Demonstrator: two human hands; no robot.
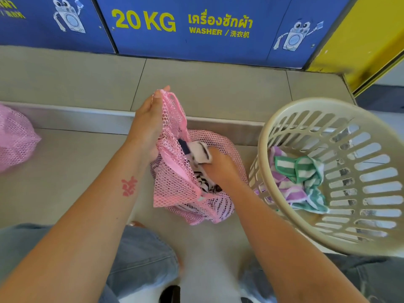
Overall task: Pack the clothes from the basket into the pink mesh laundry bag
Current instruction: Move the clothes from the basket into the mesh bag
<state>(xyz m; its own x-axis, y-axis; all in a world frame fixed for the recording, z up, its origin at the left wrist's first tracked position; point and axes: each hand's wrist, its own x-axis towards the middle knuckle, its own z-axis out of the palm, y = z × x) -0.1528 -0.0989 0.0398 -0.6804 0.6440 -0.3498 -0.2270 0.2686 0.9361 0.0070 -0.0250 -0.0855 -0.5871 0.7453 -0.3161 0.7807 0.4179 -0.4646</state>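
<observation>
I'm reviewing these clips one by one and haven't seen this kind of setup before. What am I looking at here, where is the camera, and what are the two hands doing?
There is no machine: a person works with bare hands, and the single picture comes from a camera worn on their head, looking down. The left hand lifts the rim of a pink mesh laundry bag to keep it open. The right hand reaches into the opening, its fingers closed on a white and dark garment. Striped clothes already lie inside. To the right, a cream basket leans over with striped cloths left in it. A second pink mesh bag sits at the far left. Blue washer panels stand behind.
</observation>
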